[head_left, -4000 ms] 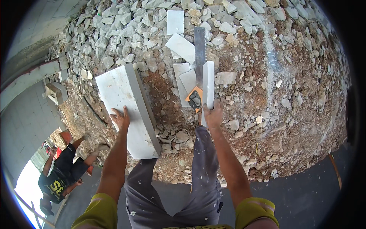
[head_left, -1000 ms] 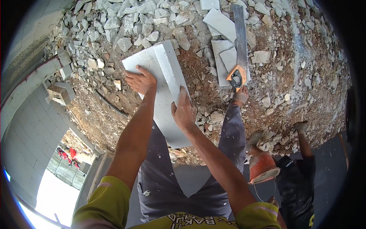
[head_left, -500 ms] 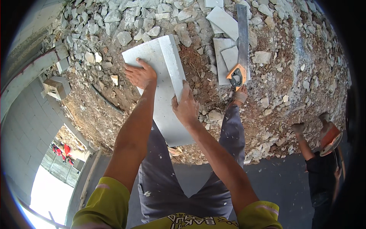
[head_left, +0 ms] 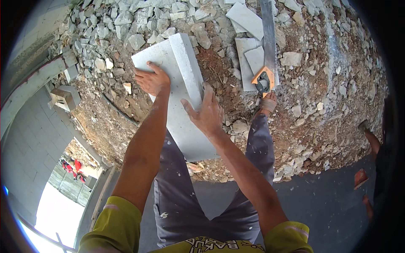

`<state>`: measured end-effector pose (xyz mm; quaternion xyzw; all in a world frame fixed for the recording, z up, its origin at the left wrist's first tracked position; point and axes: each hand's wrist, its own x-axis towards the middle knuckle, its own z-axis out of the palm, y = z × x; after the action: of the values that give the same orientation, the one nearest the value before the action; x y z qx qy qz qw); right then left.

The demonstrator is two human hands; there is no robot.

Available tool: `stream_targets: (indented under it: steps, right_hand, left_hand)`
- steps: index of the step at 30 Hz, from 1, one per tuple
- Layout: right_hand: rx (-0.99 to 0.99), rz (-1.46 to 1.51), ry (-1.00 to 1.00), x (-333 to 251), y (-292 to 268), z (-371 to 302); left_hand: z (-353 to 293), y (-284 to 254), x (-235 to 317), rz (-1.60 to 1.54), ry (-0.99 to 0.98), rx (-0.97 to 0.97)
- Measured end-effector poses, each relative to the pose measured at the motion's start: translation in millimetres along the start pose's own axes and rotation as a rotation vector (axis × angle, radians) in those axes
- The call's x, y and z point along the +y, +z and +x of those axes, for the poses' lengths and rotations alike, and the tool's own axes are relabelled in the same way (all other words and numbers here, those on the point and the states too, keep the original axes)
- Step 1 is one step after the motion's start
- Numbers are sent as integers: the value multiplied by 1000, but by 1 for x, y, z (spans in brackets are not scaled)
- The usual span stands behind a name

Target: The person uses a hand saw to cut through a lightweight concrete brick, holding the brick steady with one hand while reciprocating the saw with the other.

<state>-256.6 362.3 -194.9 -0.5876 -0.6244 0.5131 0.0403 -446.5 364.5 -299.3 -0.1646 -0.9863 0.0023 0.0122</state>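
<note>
Stony reddish ground fills the view I watch from afar, meeting a dark grey floor at its near edge. Left of the ground's middle, reaching that edge, I have the large white block, slanted, with a narrow white strip lengthwise on top. My left hand lies fairly flat, fingers spread, on the block's left side. My right hand is partly open, thumb and fingers astride the strip's near end; I cannot tell whether it grips. Rightward, near a bare foot, a handsaw rests over flat white pieces.
</note>
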Motion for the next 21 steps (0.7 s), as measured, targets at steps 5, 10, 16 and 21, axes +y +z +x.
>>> stream_targets:
  steps: [5,10,16,21]
  right_hand:
    - [154,371,147,50,-15,30]
    - [341,-321,11,246,-53,91]
    - [-9,-698,73,317,-82,115]
    - [128,-716,-129,329,-64,106]
  left_hand:
    - [4,-5,-1,21,-49,-32]
    - [-4,0,5,27,-23,-31]
    - [4,-3,0,58,-30,-18]
    - [4,-1,0,74,-40,-45]
